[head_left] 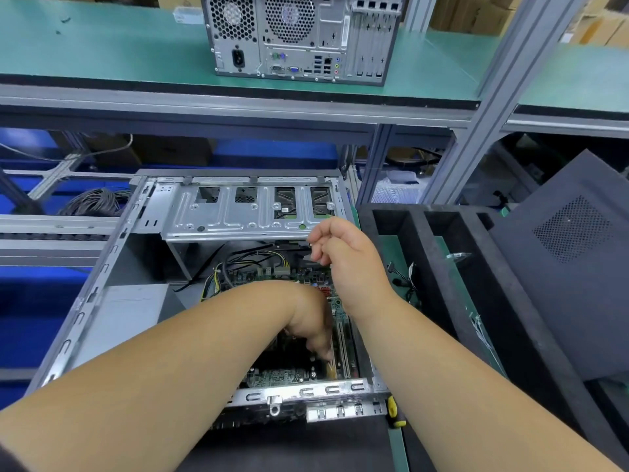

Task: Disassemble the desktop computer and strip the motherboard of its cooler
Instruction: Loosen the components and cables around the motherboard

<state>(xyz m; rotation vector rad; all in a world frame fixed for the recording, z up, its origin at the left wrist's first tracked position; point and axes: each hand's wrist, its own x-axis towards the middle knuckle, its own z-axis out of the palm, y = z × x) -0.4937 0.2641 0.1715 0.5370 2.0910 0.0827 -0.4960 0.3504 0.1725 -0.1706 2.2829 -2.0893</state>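
Observation:
The open desktop case point(112, 253) lies on its side on the bench. Its green motherboard point(282, 378) shows inside, with black and yellow cables point(238, 264) at its far end. My left hand point(311, 327) reaches down into the case, fingertips on the board beside the long expansion slots point(343, 345). A dark part under that hand, possibly the cooler, is mostly hidden by my wrist and forearm. My right hand point(343, 248) hovers above the case near the silver drive cage point(252, 212), fingers loosely curled and holding nothing.
A second tower point(299, 39) stands on the green upper shelf. A black foam tray point(439, 267) with slots sits right of the case, a dark side panel point(565, 267) beyond it. A yellow-handled screwdriver point(394, 412) lies at the case's near right corner. Loose wires point(406, 281) lie in the tray.

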